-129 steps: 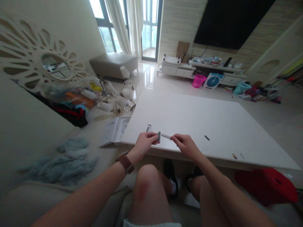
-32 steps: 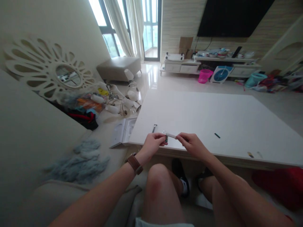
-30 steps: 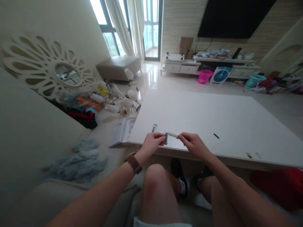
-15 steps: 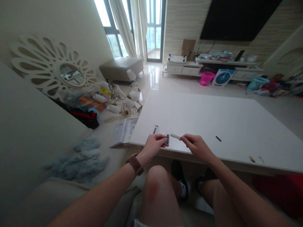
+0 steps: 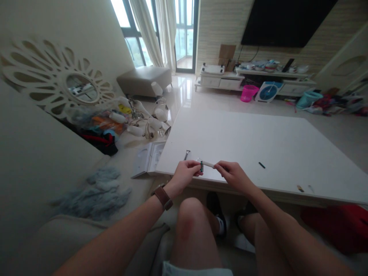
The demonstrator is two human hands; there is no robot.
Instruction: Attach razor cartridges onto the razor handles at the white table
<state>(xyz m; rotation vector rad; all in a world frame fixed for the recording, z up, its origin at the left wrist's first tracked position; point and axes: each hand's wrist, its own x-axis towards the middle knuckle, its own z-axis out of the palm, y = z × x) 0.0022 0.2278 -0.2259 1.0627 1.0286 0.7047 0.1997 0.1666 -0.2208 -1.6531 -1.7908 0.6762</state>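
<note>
Over the near left part of the counter (image 5: pixel 230 138), your left hand (image 5: pixel 186 172) pinches a small green-and-black piece (image 5: pixel 201 166) in its grip, while your right hand's (image 5: pixel 230 173) grip is closed on a pale stick (image 5: pixel 208 164), left tip at the piece, contact unclear.

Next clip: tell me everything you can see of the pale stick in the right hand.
The pale stick is slim, straight and greyish white; its material is unclear. The right hand pinches one end between thumb and fingers. Its free end points to the small green piece in the left hand, near the front edge of the white table. Whether stick and piece touch is unclear.
</note>
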